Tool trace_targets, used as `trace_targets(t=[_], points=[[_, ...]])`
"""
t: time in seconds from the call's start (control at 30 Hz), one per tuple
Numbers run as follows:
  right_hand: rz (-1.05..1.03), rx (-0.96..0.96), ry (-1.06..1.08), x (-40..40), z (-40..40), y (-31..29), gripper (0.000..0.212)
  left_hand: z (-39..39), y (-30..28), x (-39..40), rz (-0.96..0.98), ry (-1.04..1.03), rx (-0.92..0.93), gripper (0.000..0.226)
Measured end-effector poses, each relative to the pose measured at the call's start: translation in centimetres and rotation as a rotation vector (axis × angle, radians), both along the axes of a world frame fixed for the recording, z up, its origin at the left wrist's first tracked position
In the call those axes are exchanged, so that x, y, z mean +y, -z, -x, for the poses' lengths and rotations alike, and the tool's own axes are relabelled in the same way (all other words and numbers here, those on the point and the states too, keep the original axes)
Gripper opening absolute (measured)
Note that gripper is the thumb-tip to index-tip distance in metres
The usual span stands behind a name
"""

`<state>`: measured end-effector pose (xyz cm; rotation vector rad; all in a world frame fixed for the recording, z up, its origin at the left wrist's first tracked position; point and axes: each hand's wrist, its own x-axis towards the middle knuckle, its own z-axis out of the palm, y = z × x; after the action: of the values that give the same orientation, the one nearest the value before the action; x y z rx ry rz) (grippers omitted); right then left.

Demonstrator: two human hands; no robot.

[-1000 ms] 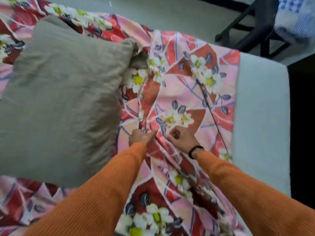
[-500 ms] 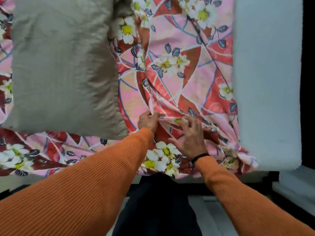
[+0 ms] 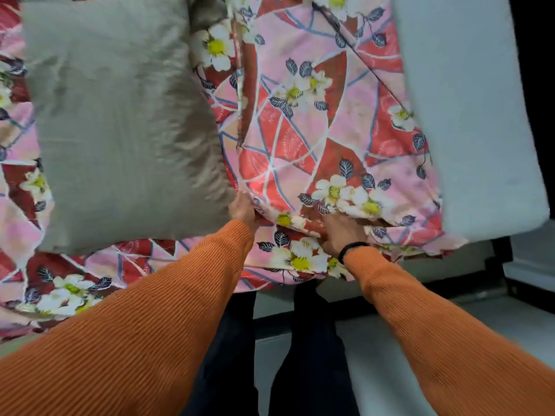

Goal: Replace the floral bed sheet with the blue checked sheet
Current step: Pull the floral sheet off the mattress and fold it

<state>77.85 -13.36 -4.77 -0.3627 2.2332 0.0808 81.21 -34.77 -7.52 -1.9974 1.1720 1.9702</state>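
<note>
Floral bed sheet (image 3: 303,136), pink and red with white flowers and dark leaves, covers most of the bed and hangs bunched over its near edge, just in front of the person's dark trouser legs (image 3: 309,355). On the right the sheet is drawn back, and the bare pale grey mattress (image 3: 468,115) shows from its far end down to its near corner. A large beige pillow (image 3: 120,121) lies on the sheet at the left, its near right corner just beside the left hand. Two orange ribbed sleeves (image 3: 168,319) reach in from below. The left hand (image 3: 244,209) has its grip clamped on a gathered fold of the sheet close to the bed's edge. The right hand (image 3: 339,232), a black band (image 3: 352,249) at its wrist, lies a little to the right on the same bunched edge, its fingers curled into the cloth. The blue checked sheet is out of view.
</note>
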Motion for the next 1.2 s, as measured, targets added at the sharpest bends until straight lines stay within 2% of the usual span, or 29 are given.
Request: trace_targets(t=[0.07, 0.17, 0.23, 0.3, 0.37, 0.43, 0.5, 0.53, 0.57, 0.63, 0.7, 0.77, 0.87, 0.9, 1.0, 1.03, 1.07, 1.13, 1.2], points=[[-0.041, -0.008, 0.05, 0.7, -1.9, -0.2, 0.049, -1.7, 1.9, -1.0, 0.042, 0.091, -0.053, 0.047], [-0.055, -0.039, 0.092, 1.0, -5.4, -0.8, 0.043, -4.3, 2.3, -1.8, 0.154, 0.427, -0.01, 0.051], [-0.045, -0.095, 0.141, 0.5, -8.5, -0.8, 0.049, -5.7, 1.7, -2.0, 0.18, 0.619, 0.017, 0.058], [-0.021, -0.15, 0.232, -0.3, -11.5, -0.6, 0.063, -7.7, 1.1, -2.3, 0.224, 0.885, -0.008, 0.059], [0.003, -0.171, 0.351, -0.8, -13.8, -0.2, 0.068, -10.5, 0.4, -2.3, 0.295, 1.232, 0.066, 0.057], [0.016, -0.221, 0.484, -0.9, -15.6, 0.4, 0.052, -13.8, -0.1, -2.5, 0.436, 1.706, 0.127, 0.059], [0.056, -0.313, 0.719, -1.2, -17.1, 0.9, 0.02, -16.5, 0.0, -2.4, 0.702, 2.166, 0.083, 0.058], [0.089, -0.34, 0.876, -1.4, -17.7, 1.0, 0.011, -17.6, 0.2, -2.4, 0.786, 2.281, 0.053, 0.058], [0.141, -0.33, 1.069, -1.4, -18.1, 1.2, 0.01, -18.1, 0.2, -2.5, 0.823, 2.332, 0.022, 0.059], [0.273, -0.242, 1.538, -1.2, -17.7, 1.4, 0.009, -18.1, 0.2, -2.9, 0.828, 2.316, 0.001, 0.05], [0.451, -0.212, 1.958, -0.8, -16.7, 1.6, 0.025, -17.6, 0.0, -3.3, 0.787, 2.284, 0.035, 0.03], [0.634, -0.24, 2.201, -0.4, -16.0, 2.4, 0.045, -17.3, -0.5, -3.5, 0.766, 2.255, 0.08, 0.014], [0.819, -0.294, 2.217, -0.8, -15.9, 3.9, 0.081, -17.6, -0.4, -4.2, 0.685, 2.206, 0.01, 0.016], [0.838, -0.299, 2.18, -1.3, -16.1, 4.2, 0.079, -17.8, -0.5, -4.5, 0.636, 2.197, -0.052, 0.016], [0.671, -0.244, 2.083, -2.2, -18.2, 3.8, 0.027, -19.4, 0.1, -5.4, 0.442, 2.228, -0.151, 0.018], [0.604, -0.257, 2.043, -2.1, -19.7, 4.1, 0.023, -19.9, 0.0, -5.2, 0.346, 2.157, -0.126, 0.021], [0.533, -0.284, 1.995, -2.1, -21.1, 4.2, 0.023, -20.3, -0.1, -4.7, 0.235, 2.006, -0.09, 0.029], [0.437, -0.322, 1.97, -1.9, -23.4, 4.3, 0.019, -20.6, -1.1, -2.8, 0.029, 1.532, -0.104, 0.045], [0.352, -0.311, 1.984, -1.6, -24.7, 4.7, 0.016, -20.4, -1.4, -0.6, -0.242, 1.054, -0.306, 0.052]])
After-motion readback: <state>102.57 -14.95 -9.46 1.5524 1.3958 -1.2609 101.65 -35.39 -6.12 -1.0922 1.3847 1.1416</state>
